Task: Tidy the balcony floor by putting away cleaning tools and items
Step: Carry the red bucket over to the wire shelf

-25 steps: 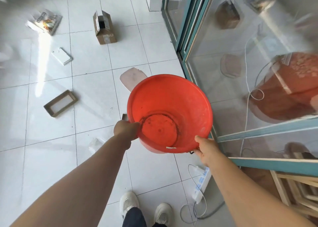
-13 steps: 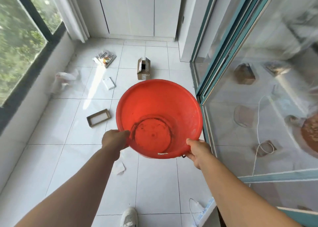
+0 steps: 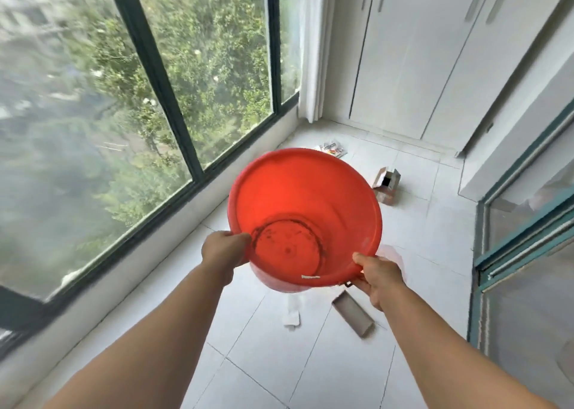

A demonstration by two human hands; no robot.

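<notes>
both hands curled on the rim of a red bucket [image 3: 306,219], held up off the white tiled floor [image 3: 267,356] at centre, mouth tipped toward the camera. left hand [image 3: 224,249] gripping the near-left rim, fingers wrapped over the edge; right hand [image 3: 379,276] gripping the near-right rim beside a metal handle lug, thumb on top of the lip. dark ring of grime around the bucket's base inside, small white scrap stuck on the near lip. below the bucket on the floor, a crumpled white paper [image 3: 292,314], and just right of it a shallow brown cardboard tray [image 3: 354,314] lying flat. farther off, right of the bucket, an open brown cardboard box [image 3: 386,185] on its side; far behind the rim, a printed packet [image 3: 334,149] partly hidden. large dark-framed window [image 3: 155,76] along the left with blurred trees outside, white cabinet doors [image 3: 413,54] at the far end, teal-framed glass sliding door [image 3: 528,222] on the right.
</notes>
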